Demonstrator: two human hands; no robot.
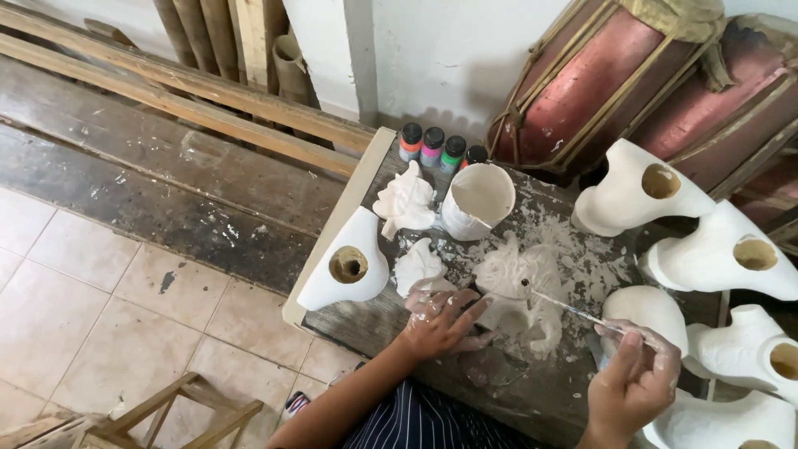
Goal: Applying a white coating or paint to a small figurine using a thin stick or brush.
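A white plaster figure (pixel 522 287) lies on the dusty wooden table (pixel 382 320). My left hand (pixel 440 320), smeared white, presses flat beside and against it. A thin stick-like tool (pixel 573 309) is pinched in my right hand (pixel 633 384), with its tip touching the figure near a small hole. Two smaller white carved plaster pieces lie further back, one (pixel 406 199) by the cup and one (pixel 420 266) just above my left hand.
A white cup (pixel 477 199) and several small paint bottles (pixel 432 147) stand at the table's back. Hollow white plaster casts lie at the left (pixel 349 264) and right (pixel 640 193). Red drums (pixel 598 79) lean on the wall. Wooden planks (pixel 166 141) lie left.
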